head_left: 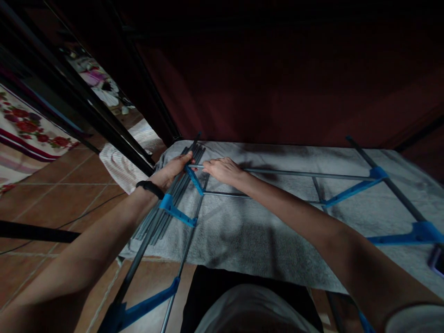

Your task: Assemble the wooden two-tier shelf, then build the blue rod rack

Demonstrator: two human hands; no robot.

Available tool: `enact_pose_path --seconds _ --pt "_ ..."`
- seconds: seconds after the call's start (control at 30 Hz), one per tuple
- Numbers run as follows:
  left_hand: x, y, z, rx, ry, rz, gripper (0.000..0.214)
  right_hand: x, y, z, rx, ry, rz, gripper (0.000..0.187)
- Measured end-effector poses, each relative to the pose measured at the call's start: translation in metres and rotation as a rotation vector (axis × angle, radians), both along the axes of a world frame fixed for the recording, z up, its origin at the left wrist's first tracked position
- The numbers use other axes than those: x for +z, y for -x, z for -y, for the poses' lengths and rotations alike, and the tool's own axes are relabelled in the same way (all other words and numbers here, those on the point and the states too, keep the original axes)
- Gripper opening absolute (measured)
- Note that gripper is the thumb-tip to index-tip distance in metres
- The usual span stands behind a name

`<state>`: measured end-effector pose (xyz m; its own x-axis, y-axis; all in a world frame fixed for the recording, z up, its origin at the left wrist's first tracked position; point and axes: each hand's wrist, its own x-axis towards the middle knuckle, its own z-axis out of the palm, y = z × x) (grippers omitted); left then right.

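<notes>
My left hand point(176, 167), a black band at its wrist, is closed around a corner joint with a blue plastic connector point(195, 180); its fingertips are partly hidden. Just to its right, my right hand point(222, 169) grips a thin grey metal tube point(294, 173) near its left end. That tube meets the joint on the left and runs to another blue connector point(357, 190) on the right-hand upright. Below it lies a second crossbar point(225, 194). Further down the left upright sits one more blue bracket point(178, 213).
Several loose grey tubes point(154, 226) lie bundled under the left side of the frame. A grey towel point(236, 240) covers the surface beneath. Behind stands a dark red panel point(277, 92). Dark bars point(104, 120) cross the left, above a tiled floor point(79, 185). A phone-like object point(437, 260) is at the right edge.
</notes>
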<state>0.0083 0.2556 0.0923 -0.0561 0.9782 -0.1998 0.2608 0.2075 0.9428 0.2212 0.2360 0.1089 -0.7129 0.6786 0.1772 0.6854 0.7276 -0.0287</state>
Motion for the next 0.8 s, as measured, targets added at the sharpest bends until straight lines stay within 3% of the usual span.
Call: enact_pose_path --seconds 0.2,0.8 --pt "0.002 -0.001 0.001 0.041 0.106 0.073 0.044 -0.002 -0.002 -0.003 0.023 0.017 0.003 0.037" --pt "0.018 -0.016 0.012 0.047 0.081 0.002 0.041 -0.003 -0.003 -0.007 0.042 0.033 0.005 0.036"
